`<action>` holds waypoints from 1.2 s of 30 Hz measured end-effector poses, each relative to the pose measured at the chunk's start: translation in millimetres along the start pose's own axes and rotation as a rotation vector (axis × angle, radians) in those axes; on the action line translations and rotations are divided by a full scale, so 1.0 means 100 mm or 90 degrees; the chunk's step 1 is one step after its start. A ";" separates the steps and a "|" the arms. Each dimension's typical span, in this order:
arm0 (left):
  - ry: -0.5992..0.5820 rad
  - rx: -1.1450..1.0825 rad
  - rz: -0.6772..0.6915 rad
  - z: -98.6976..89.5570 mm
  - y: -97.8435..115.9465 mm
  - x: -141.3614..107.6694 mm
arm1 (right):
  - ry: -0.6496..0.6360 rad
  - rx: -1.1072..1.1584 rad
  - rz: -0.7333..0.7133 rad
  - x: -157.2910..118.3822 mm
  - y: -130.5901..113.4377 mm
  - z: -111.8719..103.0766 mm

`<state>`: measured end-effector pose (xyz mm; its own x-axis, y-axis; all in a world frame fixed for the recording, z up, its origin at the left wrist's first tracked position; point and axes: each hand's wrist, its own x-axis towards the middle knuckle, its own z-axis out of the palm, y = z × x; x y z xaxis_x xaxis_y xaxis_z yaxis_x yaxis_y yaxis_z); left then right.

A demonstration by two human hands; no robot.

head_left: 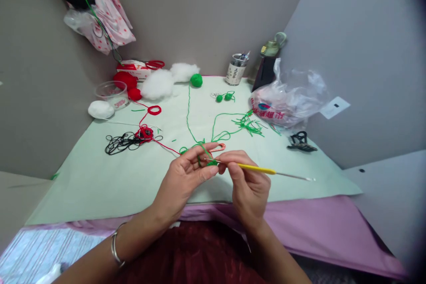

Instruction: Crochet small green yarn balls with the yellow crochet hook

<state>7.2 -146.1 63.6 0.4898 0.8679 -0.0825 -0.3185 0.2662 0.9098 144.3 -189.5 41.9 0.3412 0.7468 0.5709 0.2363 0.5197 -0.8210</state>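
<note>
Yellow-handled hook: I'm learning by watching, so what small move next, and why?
Probably catch the green yarn on the yellow-handled hook: the right hand holds it with one tip at the small green piece, which the left hand pinches, and the yarn runs to that hand. Whether it's already caught is too small to tell.

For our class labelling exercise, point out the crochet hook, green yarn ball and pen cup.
Crochet hook (pixel 257 168), head view: its yellow handle.
Green yarn ball (pixel 196 80), head view: its front.
Pen cup (pixel 235 72), head view: its pale label.
</note>
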 end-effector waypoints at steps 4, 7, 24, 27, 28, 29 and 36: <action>0.000 -0.099 -0.059 0.01 0.00 0.04 | -0.009 -0.171 -0.154 -0.07 0.05 -0.01; -0.058 -0.180 -0.140 -0.04 0.00 0.08 | -0.001 -0.163 -0.139 -0.04 0.04 -0.05; -0.047 -0.111 -0.113 -0.05 0.04 0.05 | 0.002 0.173 0.111 -0.02 0.12 0.00; -0.077 -0.170 -0.160 -0.07 0.05 0.07 | 0.037 0.212 0.155 0.02 0.11 -0.02; -0.084 -0.178 -0.166 -0.08 0.05 0.07 | 0.053 0.231 0.173 0.03 0.10 -0.04; -0.089 -0.185 -0.170 -0.09 0.05 0.08 | 0.067 0.253 0.192 0.05 0.10 -0.05; -0.070 -0.125 -0.113 -0.06 0.02 0.06 | 0.047 0.372 0.308 0.11 0.05 -0.06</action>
<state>4.6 -138.0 62.6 0.6340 0.7524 -0.1784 -0.3657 0.4950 0.7881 155.0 -181.5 44.4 0.3483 0.9285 0.1290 -0.4683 0.2916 -0.8340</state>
